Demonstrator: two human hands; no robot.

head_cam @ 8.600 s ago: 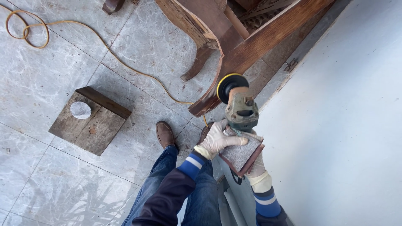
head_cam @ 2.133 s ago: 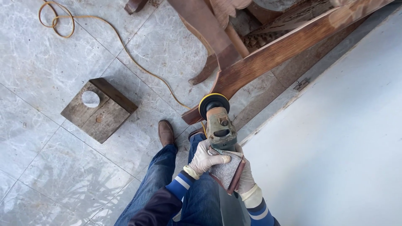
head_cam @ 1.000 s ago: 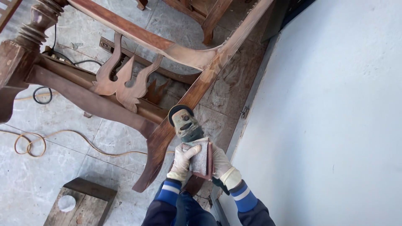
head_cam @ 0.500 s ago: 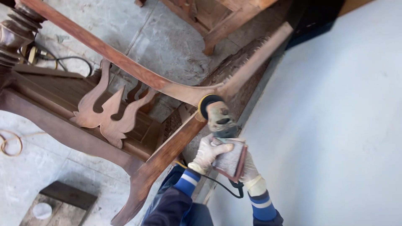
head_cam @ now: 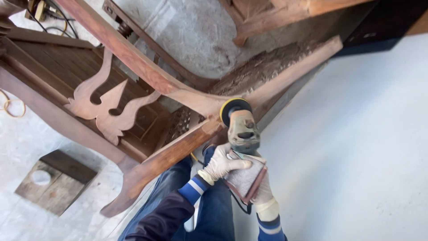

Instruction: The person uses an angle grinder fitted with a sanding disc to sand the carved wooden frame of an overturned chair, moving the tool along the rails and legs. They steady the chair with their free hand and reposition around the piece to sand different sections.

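Both gloved hands, left hand (head_cam: 221,162) and right hand (head_cam: 263,193), grip the grinder (head_cam: 240,129) mid-frame, steadying its disc against the wooden frame (head_cam: 178,91).

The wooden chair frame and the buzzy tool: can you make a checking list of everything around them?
Surface: pale marbled tile floor.
Job's things: grey angle grinder with yellow-rimmed disc against the brown carved wooden furniture frame; flat brown-edged sanding pad beneath the grinder.
Clutter: square wooden block with a white round patch.
Grippers: gloved left hand on the pad's top; gloved right hand beneath it.
Cables: yellowish cord loop; dark cable.
Surroundings: plain white wall.
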